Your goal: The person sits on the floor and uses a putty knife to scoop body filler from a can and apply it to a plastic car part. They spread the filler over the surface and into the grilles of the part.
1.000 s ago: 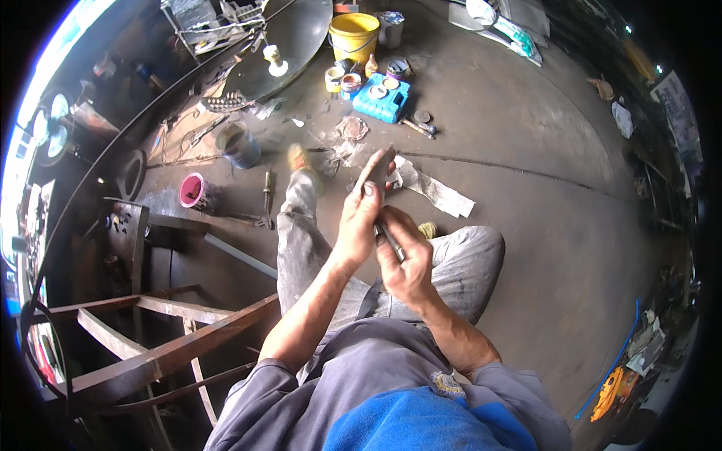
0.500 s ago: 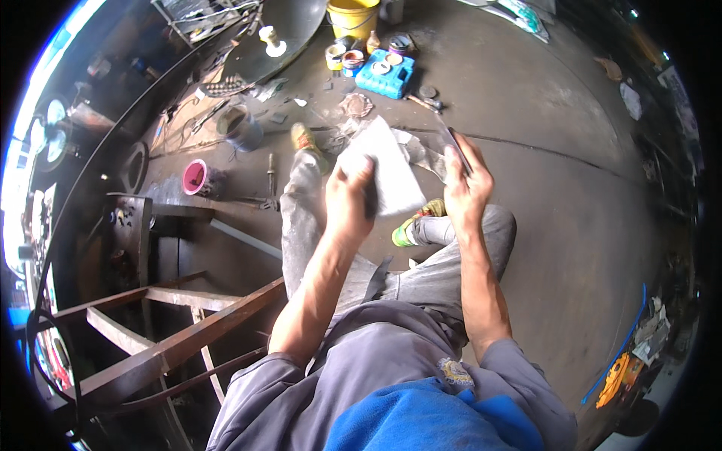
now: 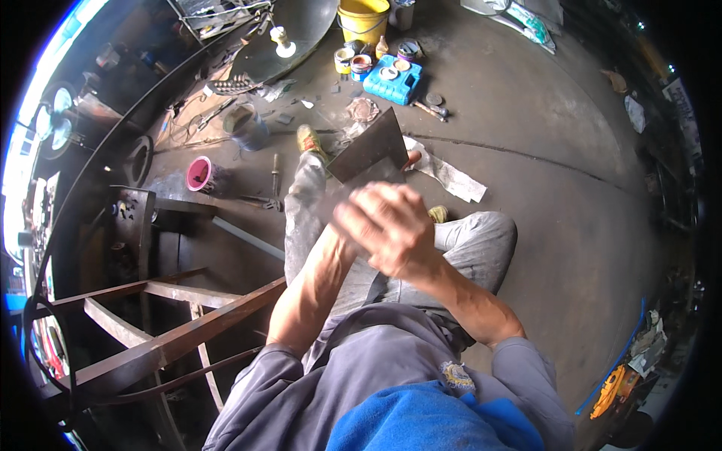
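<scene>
My left hand (image 3: 336, 242) is mostly hidden behind the right one. It grips a dark, flat, square-cornered plate (image 3: 374, 144), tilted up in front of me, and a fingertip shows past the plate's right edge. My right hand (image 3: 392, 229) crosses over the left at the plate's near edge, fingers curled and smeared by motion. A grey blur at its fingers fits the thin dark flat tool seen in it earlier. On the floor just beyond the plate lies a strip of whitish, stained paper (image 3: 451, 177).
Ahead stand a blue plastic case (image 3: 392, 81), opened paint cans (image 3: 361, 68) and a yellow bucket (image 3: 362, 21). A pink-rimmed pot (image 3: 199, 174) and a greyish bucket (image 3: 244, 128) are left. A rusty metal frame (image 3: 173, 346) stands close by my left arm.
My right hand has swung left and in, from well apart to over my left hand. The plate, bright white before, is now turned and looks dark.
</scene>
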Demonstrator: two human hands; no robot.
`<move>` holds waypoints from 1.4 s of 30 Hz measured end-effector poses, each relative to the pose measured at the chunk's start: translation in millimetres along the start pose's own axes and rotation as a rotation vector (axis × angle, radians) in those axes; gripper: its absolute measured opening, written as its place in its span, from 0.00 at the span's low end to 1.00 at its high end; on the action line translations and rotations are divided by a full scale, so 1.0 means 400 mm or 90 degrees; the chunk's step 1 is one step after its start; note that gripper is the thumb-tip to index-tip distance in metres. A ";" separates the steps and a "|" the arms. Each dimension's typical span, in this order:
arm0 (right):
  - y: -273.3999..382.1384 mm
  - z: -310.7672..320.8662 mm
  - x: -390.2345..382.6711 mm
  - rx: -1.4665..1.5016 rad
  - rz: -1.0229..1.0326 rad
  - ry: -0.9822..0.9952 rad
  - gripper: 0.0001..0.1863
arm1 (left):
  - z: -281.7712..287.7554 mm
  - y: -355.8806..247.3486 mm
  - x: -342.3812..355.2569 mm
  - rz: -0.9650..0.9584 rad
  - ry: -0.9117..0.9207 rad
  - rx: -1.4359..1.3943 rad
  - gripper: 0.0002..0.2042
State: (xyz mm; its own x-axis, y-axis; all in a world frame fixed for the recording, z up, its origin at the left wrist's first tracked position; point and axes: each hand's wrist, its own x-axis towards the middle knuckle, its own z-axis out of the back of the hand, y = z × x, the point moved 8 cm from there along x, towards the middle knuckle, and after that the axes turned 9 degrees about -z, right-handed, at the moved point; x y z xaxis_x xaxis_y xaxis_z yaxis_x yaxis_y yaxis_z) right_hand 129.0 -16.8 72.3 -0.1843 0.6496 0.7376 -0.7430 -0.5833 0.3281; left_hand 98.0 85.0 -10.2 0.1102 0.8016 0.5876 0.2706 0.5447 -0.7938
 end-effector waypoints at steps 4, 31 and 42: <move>-0.372 0.088 0.061 0.254 -0.622 -0.084 0.13 | -0.005 0.065 -0.126 0.684 -0.017 -0.567 0.23; -0.628 0.501 -0.444 -0.034 -0.621 -0.295 0.18 | 0.518 -0.226 -0.056 0.174 -0.324 0.244 0.10; -0.498 0.549 -0.691 0.053 -0.842 -0.377 0.20 | 0.614 -0.166 -0.213 0.246 -0.383 0.161 0.10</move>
State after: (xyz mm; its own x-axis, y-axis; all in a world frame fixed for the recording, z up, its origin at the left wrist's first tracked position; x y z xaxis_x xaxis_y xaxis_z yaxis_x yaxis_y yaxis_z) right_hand 469.4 -187.2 -67.3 0.8961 0.4439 -0.0015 -0.1129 0.2311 0.9664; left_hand -164.4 41.1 -45.9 -0.4082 0.9034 0.1313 0.0828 0.1799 -0.9802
